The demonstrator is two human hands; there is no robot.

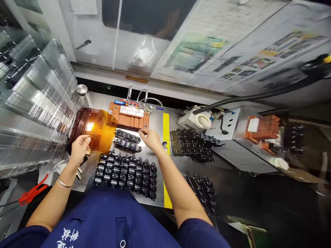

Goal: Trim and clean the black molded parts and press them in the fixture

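Fingers (144, 131), right: seemingly pinched, beside fixture (124, 120)

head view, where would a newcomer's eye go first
Probably to the see-through amber sheet, by the left hand and left of the orange block. Next, perhaps, the bright yellow strip on the metal tabletop, crossed in view by the right forearm, and the rows of black parts just beyond the blue shirt.

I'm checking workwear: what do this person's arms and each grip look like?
Short navy-blue sleeves cover the upper arms. A thin silver bangle circles the left wrist; the right has none. Left grip and right grip are ungloved.
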